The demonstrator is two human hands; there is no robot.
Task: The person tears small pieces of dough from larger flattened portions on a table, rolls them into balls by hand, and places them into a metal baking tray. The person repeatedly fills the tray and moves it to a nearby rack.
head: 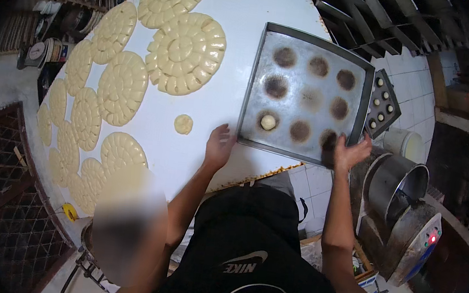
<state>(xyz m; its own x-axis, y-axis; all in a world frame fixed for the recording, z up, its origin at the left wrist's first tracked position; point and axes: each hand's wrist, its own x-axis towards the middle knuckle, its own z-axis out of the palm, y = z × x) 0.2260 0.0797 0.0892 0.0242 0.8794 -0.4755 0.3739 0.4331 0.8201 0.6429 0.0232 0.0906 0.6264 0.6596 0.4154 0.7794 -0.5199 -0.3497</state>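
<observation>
A square metal baking tray (292, 103) with several dark round scorch marks sits at the right of the white table. On the mark at its near left lies one small dough ball (268, 122). My right hand (351, 153) grips the tray's near right corner, thumb over the rim. Just left of the tray's near left corner is my left hand (220, 146), slightly blurred, with nothing seen in it. Farther left, a small round dough piece (183, 124) rests on the table. Beyond it lie large scored dough rounds, among them a glossy one (186, 53).
The white table (245, 6) has a rusty near edge. To the right on the tiled floor stand a mixer bowl (399, 189) and a white bucket (410, 145). A dark tray (387, 103) with several small dough balls is beyond the table. Metal racks (385, 16) rise at upper right.
</observation>
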